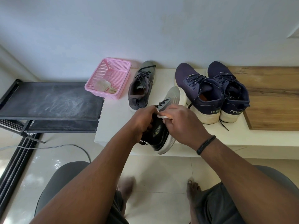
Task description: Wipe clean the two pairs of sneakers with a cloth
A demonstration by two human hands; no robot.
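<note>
White ledge (116, 126) against the wall holds a grey sneaker (141, 88), a navy pair (212, 92) and a pink basket (110, 76); the left hand (142, 122) grips the other grey shoe (161, 130) over its edge, and the right hand (182, 120) pinches a cloth (161, 116) against it. A hard wipe could twist the shoe loose; it might fall.

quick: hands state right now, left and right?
Left hand: grips the grey sneaker, held tilted above the bench edge.
Right hand: pinches a white cloth against that sneaker.
</note>
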